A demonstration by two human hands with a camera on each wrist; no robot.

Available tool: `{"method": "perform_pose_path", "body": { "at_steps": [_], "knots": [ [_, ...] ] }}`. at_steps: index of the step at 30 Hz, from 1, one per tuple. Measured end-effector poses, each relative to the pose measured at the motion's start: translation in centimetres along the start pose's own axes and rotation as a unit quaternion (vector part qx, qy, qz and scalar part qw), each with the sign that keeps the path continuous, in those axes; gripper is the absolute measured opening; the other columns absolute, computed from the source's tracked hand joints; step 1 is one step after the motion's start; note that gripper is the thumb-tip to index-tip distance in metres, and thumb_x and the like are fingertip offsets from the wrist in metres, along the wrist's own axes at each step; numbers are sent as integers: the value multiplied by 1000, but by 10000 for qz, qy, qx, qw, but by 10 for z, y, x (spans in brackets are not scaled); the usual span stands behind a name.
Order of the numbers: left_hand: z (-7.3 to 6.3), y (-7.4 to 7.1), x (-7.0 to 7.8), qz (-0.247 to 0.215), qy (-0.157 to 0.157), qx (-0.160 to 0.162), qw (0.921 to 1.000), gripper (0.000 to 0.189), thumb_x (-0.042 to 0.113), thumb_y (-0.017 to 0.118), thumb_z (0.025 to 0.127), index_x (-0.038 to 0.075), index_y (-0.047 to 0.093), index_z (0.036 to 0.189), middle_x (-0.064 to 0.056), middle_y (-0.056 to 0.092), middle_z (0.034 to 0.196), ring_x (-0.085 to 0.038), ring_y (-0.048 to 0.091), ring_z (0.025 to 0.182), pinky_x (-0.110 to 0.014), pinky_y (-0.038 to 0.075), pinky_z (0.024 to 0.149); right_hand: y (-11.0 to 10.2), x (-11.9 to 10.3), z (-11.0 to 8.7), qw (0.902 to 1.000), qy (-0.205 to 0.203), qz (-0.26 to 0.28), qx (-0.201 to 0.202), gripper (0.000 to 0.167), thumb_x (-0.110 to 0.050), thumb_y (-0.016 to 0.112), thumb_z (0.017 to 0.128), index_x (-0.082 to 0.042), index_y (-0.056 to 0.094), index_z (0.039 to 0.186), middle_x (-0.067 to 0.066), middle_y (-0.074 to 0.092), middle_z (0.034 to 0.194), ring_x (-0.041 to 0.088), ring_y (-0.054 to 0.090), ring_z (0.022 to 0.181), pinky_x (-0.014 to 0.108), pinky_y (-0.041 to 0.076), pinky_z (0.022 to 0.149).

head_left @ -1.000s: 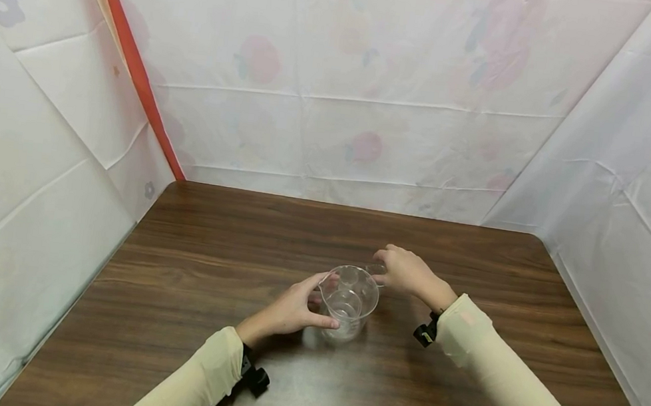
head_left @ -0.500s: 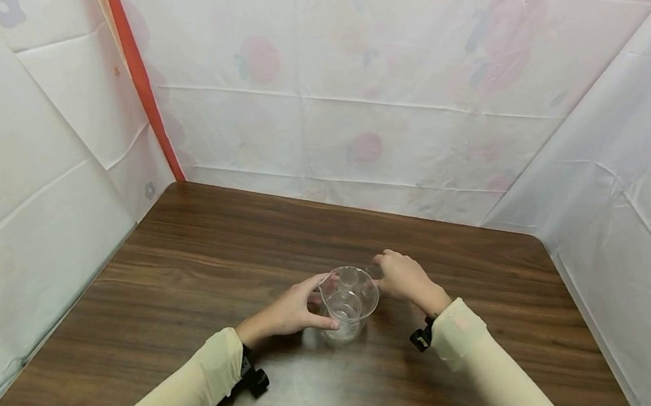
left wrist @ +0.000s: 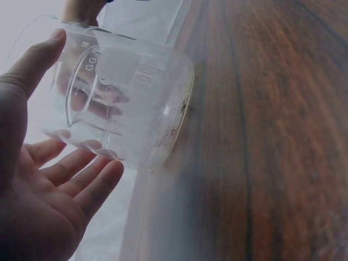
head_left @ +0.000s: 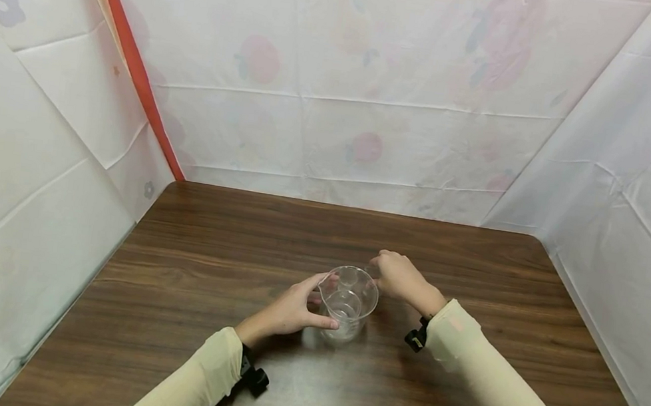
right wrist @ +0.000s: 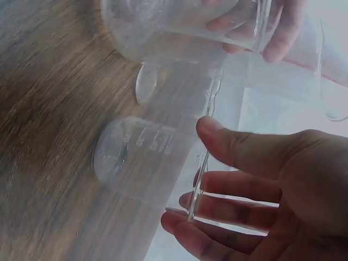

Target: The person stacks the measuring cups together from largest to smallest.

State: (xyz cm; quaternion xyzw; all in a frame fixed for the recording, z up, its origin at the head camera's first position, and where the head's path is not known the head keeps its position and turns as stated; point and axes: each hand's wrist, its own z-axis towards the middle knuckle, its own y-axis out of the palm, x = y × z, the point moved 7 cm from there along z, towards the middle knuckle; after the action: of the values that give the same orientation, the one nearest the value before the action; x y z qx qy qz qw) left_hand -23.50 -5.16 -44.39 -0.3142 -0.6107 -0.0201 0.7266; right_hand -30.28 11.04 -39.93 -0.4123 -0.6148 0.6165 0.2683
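Observation:
A large clear glass beaker [head_left: 356,317] with a pouring lip stands upright on the wooden table. My left hand [head_left: 291,308] grips its left side, thumb on the near wall and fingers round the far side, as the left wrist view also shows. White print marks its wall [left wrist: 119,65]. My right hand [head_left: 404,277] pinches the rim of a small glass beaker [right wrist: 133,157] with white graduations, thumb on one side and fingertips on the other. Between these two beakers, the right wrist view shows another small clear glass vessel [right wrist: 147,84]; in the head view it lies mostly behind the large beaker.
Dark brown wood-grain table [head_left: 205,250] all round the glassware. White printed sheeting hangs behind [head_left: 309,134] and on both sides, with a red strip [head_left: 136,61] at the back left. Black cameras are strapped to both wrists.
My right hand has come slightly lower and nearer to the large beaker, with the small beaker in its fingers. My left hand and the large beaker have stayed in place.

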Motion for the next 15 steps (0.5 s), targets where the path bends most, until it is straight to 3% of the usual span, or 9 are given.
{"method": "perform_pose_path", "body": {
  "at_steps": [15],
  "knots": [
    [0,0,1,62,93,18,9999,92,27,84,77,7,33,150,-12,46,147,-31,54,128,-41,52,100,0,-1,1,10000,50,21,-36,46,-28,77,83,1,68,118,17,65,114,35,62,107,48,53,93]
  ]
}}
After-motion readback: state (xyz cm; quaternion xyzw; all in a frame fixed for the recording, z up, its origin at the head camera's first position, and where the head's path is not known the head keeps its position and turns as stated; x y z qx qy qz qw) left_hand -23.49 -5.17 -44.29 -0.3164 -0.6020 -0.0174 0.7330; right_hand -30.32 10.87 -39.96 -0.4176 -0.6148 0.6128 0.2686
